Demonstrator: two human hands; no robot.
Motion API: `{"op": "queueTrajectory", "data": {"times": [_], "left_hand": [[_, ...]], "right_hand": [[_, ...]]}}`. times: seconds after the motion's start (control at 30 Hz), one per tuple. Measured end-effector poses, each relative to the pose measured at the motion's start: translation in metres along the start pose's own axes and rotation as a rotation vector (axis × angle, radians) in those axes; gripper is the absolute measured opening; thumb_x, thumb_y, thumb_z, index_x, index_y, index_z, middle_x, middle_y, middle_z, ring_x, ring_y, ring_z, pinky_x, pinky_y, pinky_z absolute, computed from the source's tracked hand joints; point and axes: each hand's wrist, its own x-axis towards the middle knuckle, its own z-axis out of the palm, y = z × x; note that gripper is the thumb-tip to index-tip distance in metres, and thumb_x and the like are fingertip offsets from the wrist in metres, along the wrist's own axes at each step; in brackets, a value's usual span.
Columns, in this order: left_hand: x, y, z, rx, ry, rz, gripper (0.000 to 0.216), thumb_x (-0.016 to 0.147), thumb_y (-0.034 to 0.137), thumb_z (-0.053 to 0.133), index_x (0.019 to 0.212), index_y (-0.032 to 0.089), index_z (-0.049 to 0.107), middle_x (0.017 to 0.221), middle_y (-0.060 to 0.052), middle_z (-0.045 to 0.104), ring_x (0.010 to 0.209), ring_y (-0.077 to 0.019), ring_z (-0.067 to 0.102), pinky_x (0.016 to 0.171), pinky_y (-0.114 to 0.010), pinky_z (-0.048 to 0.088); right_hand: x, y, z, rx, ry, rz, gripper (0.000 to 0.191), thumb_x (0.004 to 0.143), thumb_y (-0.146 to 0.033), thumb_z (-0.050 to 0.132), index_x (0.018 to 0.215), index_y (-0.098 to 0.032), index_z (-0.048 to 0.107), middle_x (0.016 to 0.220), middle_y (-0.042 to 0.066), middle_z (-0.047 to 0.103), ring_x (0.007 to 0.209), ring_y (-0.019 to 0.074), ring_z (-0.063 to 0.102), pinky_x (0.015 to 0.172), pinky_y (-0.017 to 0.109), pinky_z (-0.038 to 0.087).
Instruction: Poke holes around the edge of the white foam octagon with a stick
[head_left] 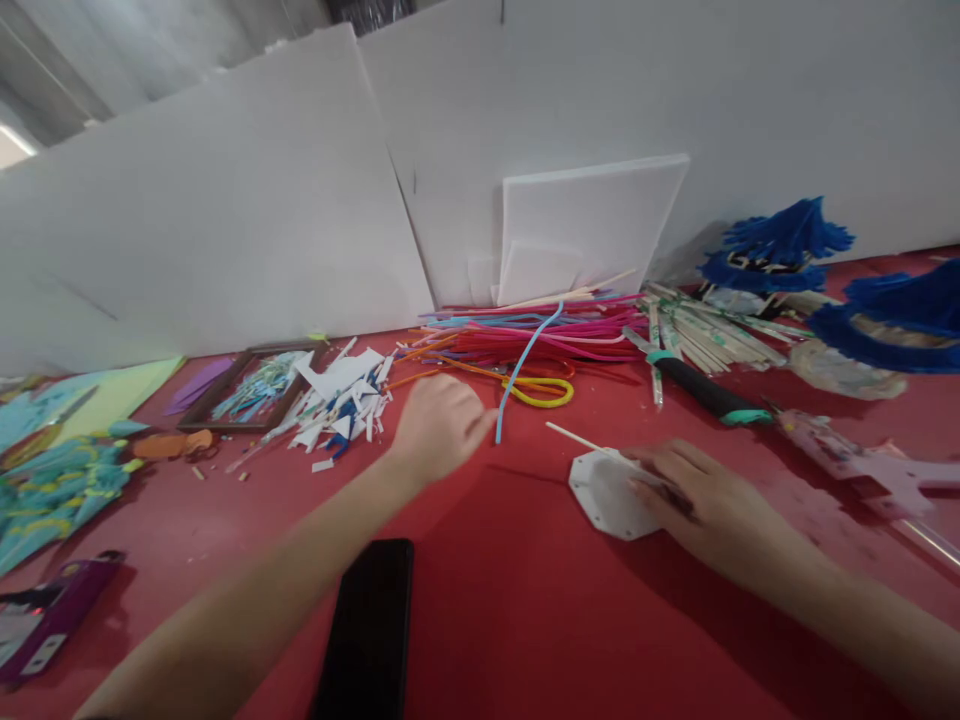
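Observation:
My left hand (442, 425) is curled over the middle of the table, its thumb and fingertips at the lower end of a light blue pipe cleaner (526, 358), which slants up and away in a slight curve. Over at the right, my right hand (694, 495) grips a thin wooden stick (581, 437) and rests its fingers on a white eight-sided card piece (607, 495) with small holes along its edge. The stick's near end and part of the card are hidden by the fingers.
Behind lies a pile of pipe cleaners (592, 335), with wooden sticks (694, 335) beside it. A black-and-green-handled tool (701, 388), pink glue gun (855, 460) and blue-roofed models (780, 250) stand right. Paper scraps (345, 390) and a phone (367, 630) are left.

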Motion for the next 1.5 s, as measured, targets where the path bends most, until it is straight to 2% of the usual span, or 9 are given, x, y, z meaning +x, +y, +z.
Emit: {"op": "queueTrajectory", "data": {"times": [0.1, 0.2, 0.5, 0.77, 1.07, 1.17, 1.27, 1.37, 1.5], "left_hand": [[-0.009, 0.034, 0.008, -0.091, -0.068, 0.095, 0.039, 0.103, 0.042, 0.043, 0.118, 0.015, 0.067, 0.116, -0.013, 0.072, 0.108, -0.0268, 0.064, 0.091, -0.042, 0.050], [-0.021, 0.046, 0.019, -0.185, -0.131, 0.168, 0.067, 0.101, 0.061, 0.036, 0.144, 0.012, 0.050, 0.153, -0.018, 0.051, 0.141, -0.0306, 0.047, 0.113, -0.047, 0.040], [-0.060, -0.018, 0.030, -0.065, -0.381, -0.032, 0.080, 0.100, 0.067, 0.021, 0.161, 0.016, 0.022, 0.167, -0.015, 0.023, 0.157, -0.0319, 0.018, 0.125, -0.056, 0.016], [-0.058, -0.083, 0.021, 0.214, -0.373, -0.323, 0.060, 0.102, 0.056, 0.035, 0.157, 0.031, 0.034, 0.170, -0.011, 0.016, 0.157, -0.0373, 0.013, 0.120, -0.067, 0.012], [-0.048, -0.081, 0.020, 0.265, -0.043, -0.628, 0.068, 0.097, 0.045, 0.045, 0.154, 0.008, 0.040, 0.166, -0.020, 0.025, 0.155, -0.0386, 0.019, 0.122, -0.065, 0.011], [-0.034, -0.068, 0.014, 0.145, 0.116, -0.575, 0.051, 0.095, 0.040, 0.049, 0.136, 0.012, 0.060, 0.155, -0.021, 0.047, 0.149, -0.0394, 0.033, 0.120, -0.066, 0.013], [-0.020, -0.052, 0.007, -0.113, 0.132, -0.481, 0.031, 0.097, 0.027, 0.042, 0.104, 0.019, 0.071, 0.096, -0.011, 0.078, 0.112, -0.0294, 0.065, 0.110, -0.051, 0.035], [-0.008, -0.036, 0.005, -0.215, 0.094, -0.454, 0.033, 0.096, 0.037, 0.047, 0.075, 0.020, 0.065, 0.060, -0.001, 0.063, 0.064, -0.0187, 0.062, 0.070, -0.030, 0.044], [0.002, -0.012, 0.006, -0.302, 0.098, -0.444, 0.050, 0.089, 0.052, 0.057, 0.052, 0.020, 0.045, 0.048, 0.003, 0.044, 0.050, -0.0135, 0.044, 0.054, -0.027, 0.029]], "right_hand": [[-0.001, 0.000, 0.002, 0.057, 0.017, -0.046, 0.034, 0.100, -0.034, 0.036, 0.109, -0.022, 0.066, 0.096, 0.009, 0.075, 0.084, 0.0203, 0.073, 0.071, 0.032, 0.059], [0.000, 0.010, 0.001, -0.076, 0.055, -0.031, 0.037, 0.100, -0.033, 0.033, 0.111, -0.022, 0.067, 0.103, 0.010, 0.077, 0.092, 0.0229, 0.073, 0.079, 0.036, 0.060], [0.005, 0.043, -0.021, -0.458, 0.088, 0.292, 0.041, 0.093, -0.027, 0.032, 0.107, -0.018, 0.069, 0.093, 0.015, 0.078, 0.082, 0.0306, 0.075, 0.065, 0.041, 0.056], [0.007, 0.052, -0.017, -0.545, 0.057, 0.316, 0.038, 0.093, -0.024, 0.035, 0.100, -0.020, 0.072, 0.101, 0.012, 0.078, 0.089, 0.0278, 0.073, 0.078, 0.040, 0.054], [0.005, 0.058, -0.017, -0.606, 0.093, 0.267, 0.038, 0.093, -0.025, 0.034, 0.089, -0.021, 0.072, 0.092, 0.012, 0.075, 0.087, 0.0288, 0.070, 0.086, 0.043, 0.052], [0.005, 0.060, -0.015, -0.594, 0.130, 0.250, 0.039, 0.092, -0.026, 0.033, 0.088, -0.021, 0.071, 0.088, 0.013, 0.074, 0.085, 0.0297, 0.070, 0.083, 0.044, 0.053], [0.006, 0.060, -0.014, -0.558, 0.166, 0.221, 0.040, 0.092, -0.027, 0.032, 0.084, -0.021, 0.071, 0.086, 0.014, 0.074, 0.081, 0.0315, 0.070, 0.079, 0.047, 0.054], [0.007, 0.057, -0.015, -0.491, 0.201, 0.184, 0.041, 0.092, -0.029, 0.031, 0.085, -0.021, 0.071, 0.088, 0.013, 0.075, 0.078, 0.0305, 0.071, 0.075, 0.046, 0.055], [0.008, 0.046, -0.018, -0.364, 0.232, 0.122, 0.036, 0.094, -0.036, 0.037, 0.096, -0.022, 0.070, 0.095, 0.011, 0.078, 0.083, 0.0262, 0.074, 0.072, 0.039, 0.057]]}}
